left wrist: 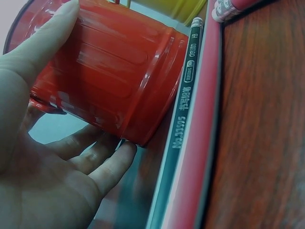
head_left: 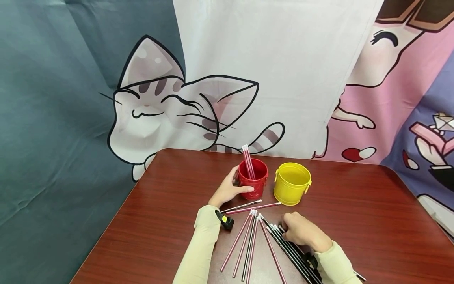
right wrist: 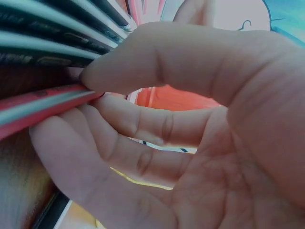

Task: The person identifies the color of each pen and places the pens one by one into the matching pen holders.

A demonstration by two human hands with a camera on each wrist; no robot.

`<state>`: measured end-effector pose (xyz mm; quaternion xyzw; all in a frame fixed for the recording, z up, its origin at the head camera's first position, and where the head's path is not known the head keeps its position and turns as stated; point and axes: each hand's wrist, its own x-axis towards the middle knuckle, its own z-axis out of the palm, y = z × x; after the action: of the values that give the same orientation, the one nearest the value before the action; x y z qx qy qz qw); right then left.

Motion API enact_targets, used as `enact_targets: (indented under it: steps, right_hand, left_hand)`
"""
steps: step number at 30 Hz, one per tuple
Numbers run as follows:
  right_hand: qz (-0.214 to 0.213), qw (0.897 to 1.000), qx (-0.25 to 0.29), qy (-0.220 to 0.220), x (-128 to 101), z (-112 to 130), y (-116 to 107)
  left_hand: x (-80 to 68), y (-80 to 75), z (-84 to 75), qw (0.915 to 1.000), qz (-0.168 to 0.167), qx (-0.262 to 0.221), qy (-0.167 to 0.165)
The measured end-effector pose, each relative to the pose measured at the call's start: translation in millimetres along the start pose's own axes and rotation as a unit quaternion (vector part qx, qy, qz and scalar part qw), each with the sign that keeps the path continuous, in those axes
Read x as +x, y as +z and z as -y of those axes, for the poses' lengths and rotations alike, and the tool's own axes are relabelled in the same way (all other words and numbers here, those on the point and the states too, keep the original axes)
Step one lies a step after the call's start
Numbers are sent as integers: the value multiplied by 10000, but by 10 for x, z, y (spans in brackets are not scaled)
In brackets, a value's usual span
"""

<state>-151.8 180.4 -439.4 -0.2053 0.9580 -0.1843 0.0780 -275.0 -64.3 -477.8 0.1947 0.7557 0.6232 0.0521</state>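
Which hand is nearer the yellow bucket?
Right, narrowly. The right hand rests on the pencils just in front of the yellow bucket; the left hand grips the red bucket, which stands between it and the yellow one.

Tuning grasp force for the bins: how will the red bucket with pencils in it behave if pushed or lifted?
The red bucket looks like thin ribbed metal: probably stiff and light. Its glossy wall may slip, though the left hand wraps it thumb and fingers. The red pencils lean well above the rim, so a quick shove could tip it.
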Motion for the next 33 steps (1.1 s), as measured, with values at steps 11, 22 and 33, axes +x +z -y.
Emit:
enact_targets:
  steps: [11, 22, 33]
  right_hand:
    - [-178, 9992, 214, -296, 15, -4, -86]
    - [-576, 9943, 845, -286, 0, -15, -304]
    - [-1477, 9802, 1310, -162, -71, 67, -408]
  left_hand:
    - [-1, -14, -18, 9999, 50, 105, -61]
    - [-68, -33, -205, 9998, 180, 94, -35]
    - [-11, 6, 11, 9999, -28, 101, -14]
